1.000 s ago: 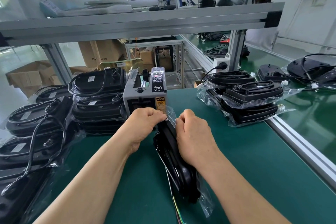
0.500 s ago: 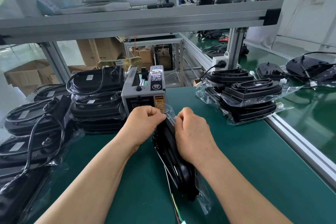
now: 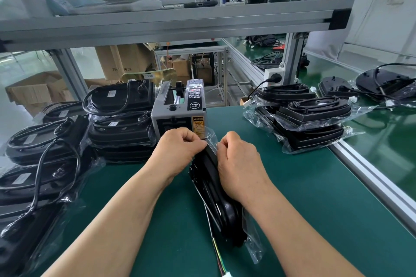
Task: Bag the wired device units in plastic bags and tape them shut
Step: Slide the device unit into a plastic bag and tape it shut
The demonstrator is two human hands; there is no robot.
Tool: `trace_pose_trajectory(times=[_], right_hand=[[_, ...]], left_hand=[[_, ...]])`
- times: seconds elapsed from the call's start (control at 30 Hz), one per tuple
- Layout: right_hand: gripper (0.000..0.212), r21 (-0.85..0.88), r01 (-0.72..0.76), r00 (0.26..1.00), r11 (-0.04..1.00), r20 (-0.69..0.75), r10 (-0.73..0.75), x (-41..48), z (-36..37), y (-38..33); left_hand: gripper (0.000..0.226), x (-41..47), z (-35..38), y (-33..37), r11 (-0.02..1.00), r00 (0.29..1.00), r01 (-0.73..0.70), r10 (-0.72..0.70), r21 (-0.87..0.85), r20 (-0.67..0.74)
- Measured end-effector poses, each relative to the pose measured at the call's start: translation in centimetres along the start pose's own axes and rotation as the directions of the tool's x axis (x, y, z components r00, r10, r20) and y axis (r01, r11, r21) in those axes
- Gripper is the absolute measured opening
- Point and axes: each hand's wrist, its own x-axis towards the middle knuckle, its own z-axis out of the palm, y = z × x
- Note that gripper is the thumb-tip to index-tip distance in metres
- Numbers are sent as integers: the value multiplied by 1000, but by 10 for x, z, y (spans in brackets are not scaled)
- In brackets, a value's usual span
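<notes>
Nearest, at the lower centre of the frame, the bagged device unit [image 3: 215, 189] stands on edge on the green table [image 3: 315, 198]. Its long axis runs from its coloured wires [image 3: 218, 256] up toward the tape dispenser [image 3: 177, 112]. Its far end sits between the two grips: the left hand [image 3: 180, 153] and right hand [image 3: 240, 164] each pinch the plastic bag [image 3: 211, 137] mouth. Nothing has shifted since half a second ago.
</notes>
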Motion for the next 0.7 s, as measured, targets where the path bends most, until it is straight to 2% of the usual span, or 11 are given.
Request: trace_pose_trajectory(times=[0.07, 0.17, 0.33, 0.43, 0.53, 0.7], right_hand=[[22, 3, 3, 1000, 1000, -1, -3, 0, 0, 0], [21, -8, 14, 1000, 1000, -2, -14, -1, 1, -1], [20, -35, 17, 1000, 999, -10, -17, -1, 2, -1], [20, -43, 15, 1000, 999, -12, -16, 0, 2, 1], [19, -59, 21, 1000, 998, -22, -22, 1, 3, 2], [20, -30, 22, 1000, 999, -22, -22, 1, 4, 3]], left_hand=[[15, 2, -2, 1, 999, 999, 40, -40, -36, 11], [17, 5, -4, 2, 971, 984, 173, -164, -164, 63], [15, 9, 3, 1, 794, 898, 439, -382, -420, 217], [8, 9, 5, -5, 776, 896, 443, -394, -448, 204], [14, 7, 8, -10, 760, 912, 407, -371, -506, 177], [11, 2, 14, -10, 788, 936, 351, -297, -505, 186]])
